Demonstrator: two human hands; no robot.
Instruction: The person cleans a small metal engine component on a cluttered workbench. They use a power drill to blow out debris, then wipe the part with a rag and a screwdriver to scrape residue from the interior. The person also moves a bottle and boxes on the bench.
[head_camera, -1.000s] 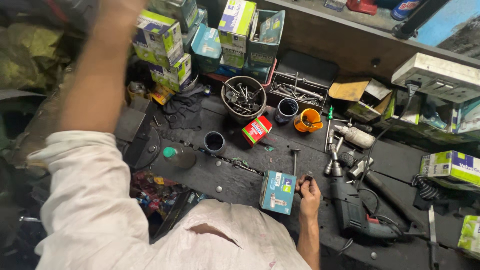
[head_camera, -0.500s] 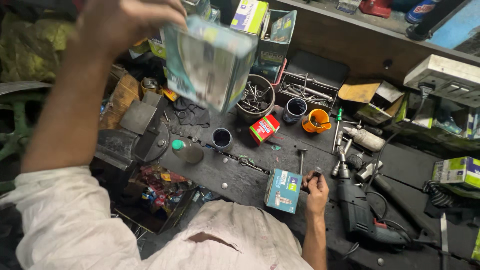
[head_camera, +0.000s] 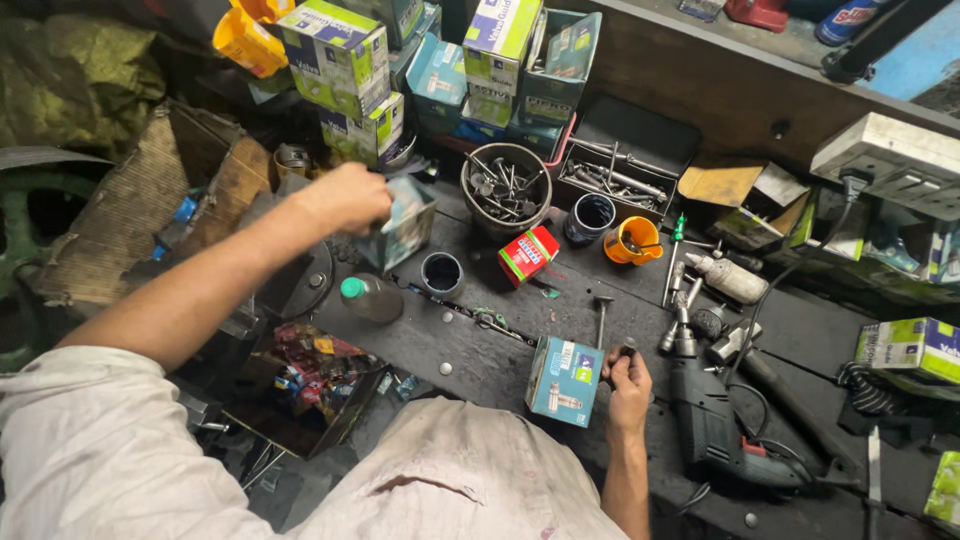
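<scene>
Near the middle of the frame, our left hand (head_camera: 348, 198) grips a small teal box (head_camera: 403, 222) and holds it tilted above the dark workbench (head_camera: 470, 350). Lower and to the right, our right hand (head_camera: 628, 378) is closed around a small dark metal part (head_camera: 627, 350). Another teal box (head_camera: 564, 379) stands just beside it. A round tin of bolts (head_camera: 505, 187) sits higher up.

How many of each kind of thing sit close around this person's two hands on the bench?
Teal cardboard boxes: 2, one held in the left hand at, one beside the right hand at
Red box: 1
Dark round cups: 2
Orange cup: 1
Green-capped bottle: 1
Power drill: 1
Total: 8
</scene>
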